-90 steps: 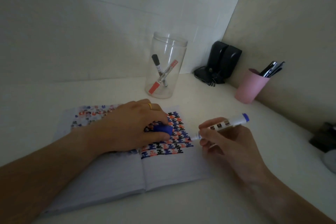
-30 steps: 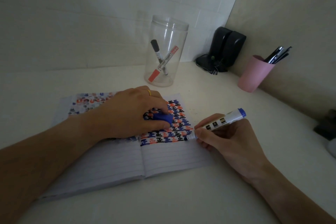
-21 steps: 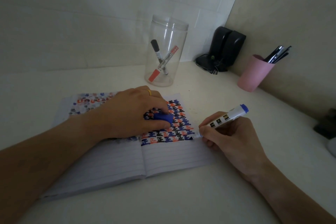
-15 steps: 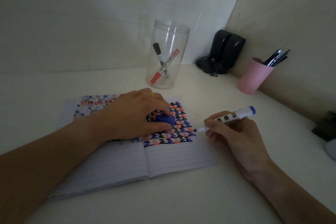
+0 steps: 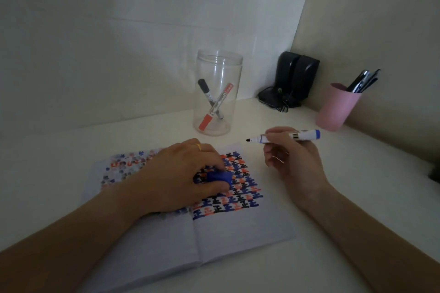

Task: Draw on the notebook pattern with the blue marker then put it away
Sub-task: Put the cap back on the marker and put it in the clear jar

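An open lined notebook (image 5: 238,228) lies on the white desk, with a blue, red and black pattern (image 5: 240,188) across its upper pages. My left hand (image 5: 181,178) rests on the pattern and grips the blue marker cap (image 5: 219,177). My right hand (image 5: 292,162) holds the uncapped blue marker (image 5: 285,137) level in the air, above the desk right of the notebook, tip pointing left. A clear jar (image 5: 217,95) behind the notebook holds a red marker and a black marker.
A pink cup (image 5: 338,109) with dark pens stands at the right by the wall. Two black speakers (image 5: 295,76) with cables sit in the corner. A dark object shows at the far right edge (image 5: 434,173).
My right hand has lifted the marker tip off the page, risen and turned the marker level, tip pointing left. My left hand stays on the notebook with the cap.
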The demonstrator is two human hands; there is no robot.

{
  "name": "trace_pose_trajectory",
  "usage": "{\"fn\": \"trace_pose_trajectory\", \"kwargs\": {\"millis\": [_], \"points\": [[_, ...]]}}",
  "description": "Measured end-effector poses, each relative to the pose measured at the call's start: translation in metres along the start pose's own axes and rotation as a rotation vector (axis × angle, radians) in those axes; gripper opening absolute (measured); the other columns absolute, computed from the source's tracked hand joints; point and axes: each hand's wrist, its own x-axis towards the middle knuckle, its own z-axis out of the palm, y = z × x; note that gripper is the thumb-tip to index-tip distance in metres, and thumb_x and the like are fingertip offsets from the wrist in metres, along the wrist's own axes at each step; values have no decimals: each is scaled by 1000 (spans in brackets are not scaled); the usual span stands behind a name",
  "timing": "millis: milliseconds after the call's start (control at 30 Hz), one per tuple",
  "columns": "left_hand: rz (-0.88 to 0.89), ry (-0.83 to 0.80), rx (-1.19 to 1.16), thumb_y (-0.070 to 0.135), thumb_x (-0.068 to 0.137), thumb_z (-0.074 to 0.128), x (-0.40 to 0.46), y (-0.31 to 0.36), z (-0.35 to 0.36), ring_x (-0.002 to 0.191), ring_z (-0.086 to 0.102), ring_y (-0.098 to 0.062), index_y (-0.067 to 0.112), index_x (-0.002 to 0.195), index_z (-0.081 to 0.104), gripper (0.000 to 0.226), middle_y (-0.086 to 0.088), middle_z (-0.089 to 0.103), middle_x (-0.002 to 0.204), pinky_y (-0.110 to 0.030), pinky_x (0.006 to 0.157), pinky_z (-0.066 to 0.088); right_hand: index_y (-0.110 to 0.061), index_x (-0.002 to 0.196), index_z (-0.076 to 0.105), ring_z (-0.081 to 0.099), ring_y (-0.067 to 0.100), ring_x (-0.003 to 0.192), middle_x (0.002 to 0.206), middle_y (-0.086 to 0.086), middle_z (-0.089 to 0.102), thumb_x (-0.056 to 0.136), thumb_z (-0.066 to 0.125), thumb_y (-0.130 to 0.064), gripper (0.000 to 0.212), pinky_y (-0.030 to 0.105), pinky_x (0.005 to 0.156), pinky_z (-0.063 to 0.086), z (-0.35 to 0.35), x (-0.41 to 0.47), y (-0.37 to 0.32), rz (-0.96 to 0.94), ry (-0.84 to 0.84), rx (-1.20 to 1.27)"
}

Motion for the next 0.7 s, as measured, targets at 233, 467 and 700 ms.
{"fn": "trace_pose_trajectory", "kwargs": {"millis": [233, 467, 700], "points": [[-160, 161, -103, 54, 86, 61, 2, 2, 2, 89, 58, 1, 34, 108, 63, 29, 18, 63, 102, -22, 81, 49, -9, 97, 74, 74, 23, 71, 82, 15, 79, 93, 61, -7, 14, 26, 61, 57, -2, -4, 0, -53, -124, 12], [-228, 243, -136, 53, 85, 64, 1, 0, -1, 86, 60, 0, 34, 103, 66, 26, 18, 65, 95, -14, 77, 48, -8, 87, 76, 70, 23, 67, 78, 20, 76, 85, 70, -6, 7, 29, 63, 56, 0, -9, -3, -77, -193, 1], [-197, 215, -151, 53, 86, 63, 1, 3, -4, 91, 59, 2, 36, 105, 64, 25, 23, 62, 95, -12, 76, 47, -5, 93, 77, 71, 26, 74, 84, 22, 78, 86, 72, -8, 10, 31, 67, 57, 0, -11, -2, -89, -254, -98]]}}
